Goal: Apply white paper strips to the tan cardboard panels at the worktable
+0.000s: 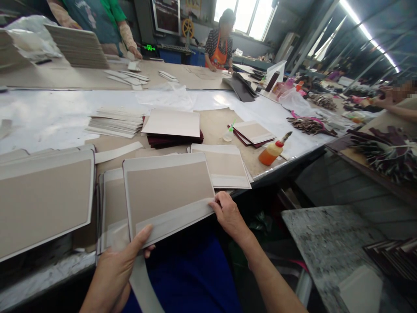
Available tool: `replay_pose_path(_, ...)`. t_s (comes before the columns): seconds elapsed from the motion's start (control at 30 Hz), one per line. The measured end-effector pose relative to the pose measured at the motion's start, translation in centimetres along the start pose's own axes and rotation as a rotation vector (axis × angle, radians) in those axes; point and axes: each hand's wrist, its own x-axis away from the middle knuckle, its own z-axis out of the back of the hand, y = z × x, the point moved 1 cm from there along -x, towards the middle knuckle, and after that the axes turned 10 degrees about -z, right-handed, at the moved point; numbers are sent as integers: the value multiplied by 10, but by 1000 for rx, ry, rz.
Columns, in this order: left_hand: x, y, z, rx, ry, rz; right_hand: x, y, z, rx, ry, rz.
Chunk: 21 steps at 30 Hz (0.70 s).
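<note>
A beige rectangular panel (169, 184) with a pale border and thin dark edging lies tilted at the table's front edge. Along its lower edge runs a whitish strip (179, 219). My left hand (119, 263) grips the lower left corner, thumb on top and fingers underneath. At the lower right corner, my right hand (230, 215) is closed in a pinch on the panel's edge. Below my left hand hangs a loose pale strip (143, 282); whether that hand also holds it is hidden. Similar panels (112, 198) lie partly under this one.
Larger panels (45, 200) overlap at left; smaller ones (224, 163) lie right. Behind are pale strips (114, 121), a panel stack (172, 124), a small green-tipped bottle (228, 134) and an orange-filled bottle (271, 153) with a brush. Co-workers stand across the table.
</note>
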Motion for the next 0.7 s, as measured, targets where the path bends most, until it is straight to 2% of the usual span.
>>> replay_pose_path(0.27, 0, 0, -1, 29, -21, 35, -1, 0, 0, 33, -17, 23)
replay_pose_path(0.43, -2, -4, 1, 20, 16, -17, -1, 4, -2, 74, -7, 52)
replay_pose_path(0.57, -4, -8, 3, 23, 27, 45, 1, 12, 1, 65, 88, 27)
replay_pose_path(0.7, -5, -5, 5, 55, -13, 101, 6, 16, 11, -40, 207, -112)
